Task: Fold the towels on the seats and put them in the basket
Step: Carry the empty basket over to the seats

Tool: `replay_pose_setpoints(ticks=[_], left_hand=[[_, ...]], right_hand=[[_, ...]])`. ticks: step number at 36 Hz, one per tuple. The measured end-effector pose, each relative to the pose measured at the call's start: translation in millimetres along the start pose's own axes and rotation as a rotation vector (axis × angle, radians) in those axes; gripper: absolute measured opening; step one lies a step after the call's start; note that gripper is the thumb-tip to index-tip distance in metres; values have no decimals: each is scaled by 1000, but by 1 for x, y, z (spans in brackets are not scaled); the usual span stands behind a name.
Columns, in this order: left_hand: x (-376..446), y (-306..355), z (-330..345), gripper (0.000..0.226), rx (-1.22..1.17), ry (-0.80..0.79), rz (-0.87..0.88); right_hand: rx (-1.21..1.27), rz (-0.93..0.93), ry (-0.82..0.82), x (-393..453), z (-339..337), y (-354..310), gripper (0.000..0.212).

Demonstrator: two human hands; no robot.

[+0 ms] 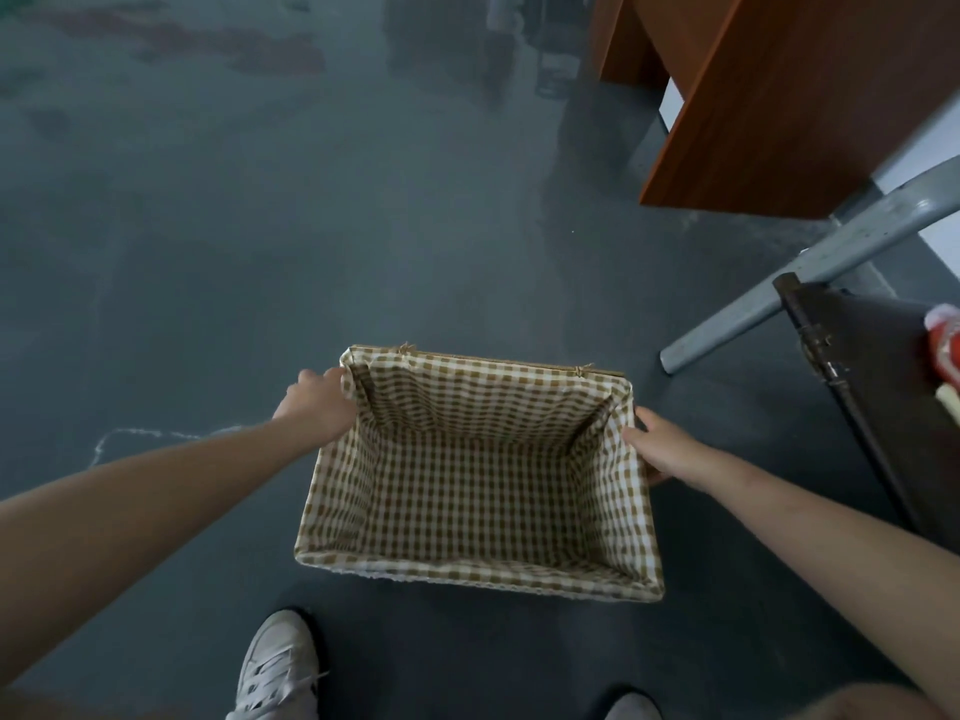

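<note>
Little looks done: the gingham-lined basket sits empty on the floor, left hand and right hand each in a grip on a side rim, no folded towel visible, only a red-and-white cloth at right

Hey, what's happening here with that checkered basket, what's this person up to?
A person is standing over a rectangular basket lined with brown-and-white checked cloth, holding it by its two short sides: the left hand at the far left corner, the right hand on the right rim. The basket is empty; no towels are in view. It sits over a dark grey floor, whether lifted or resting is unclear. A dark seat and a wooden desk are to the right.
</note>
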State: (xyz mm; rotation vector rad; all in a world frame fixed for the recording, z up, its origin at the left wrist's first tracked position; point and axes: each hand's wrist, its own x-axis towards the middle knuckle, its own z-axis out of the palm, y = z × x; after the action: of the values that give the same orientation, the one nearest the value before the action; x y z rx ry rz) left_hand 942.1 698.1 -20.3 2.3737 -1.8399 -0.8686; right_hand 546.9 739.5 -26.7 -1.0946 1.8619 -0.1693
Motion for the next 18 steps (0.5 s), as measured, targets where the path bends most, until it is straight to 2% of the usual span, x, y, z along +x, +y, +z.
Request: replay_pose_setpoints(ticks=[2, 7, 12, 15, 18], left_hand=[[-5, 28, -18, 49, 20, 19, 22], [-31, 112, -54, 47, -84, 31, 294], [-91, 205, -57, 40, -214, 28, 534], [-132, 256, -45, 38, -418, -16, 592], [-175, 302, -23, 34, -536, -89, 644]], right_hand=[[-24, 14, -15, -7, -11, -10, 47], [1, -57, 59, -38, -55, -32, 42], [341, -181, 142, -103, -97, -34, 27], [518, -270, 288, -147, -108, -10, 19], [716, -280, 458, -185, -114, 31, 15]])
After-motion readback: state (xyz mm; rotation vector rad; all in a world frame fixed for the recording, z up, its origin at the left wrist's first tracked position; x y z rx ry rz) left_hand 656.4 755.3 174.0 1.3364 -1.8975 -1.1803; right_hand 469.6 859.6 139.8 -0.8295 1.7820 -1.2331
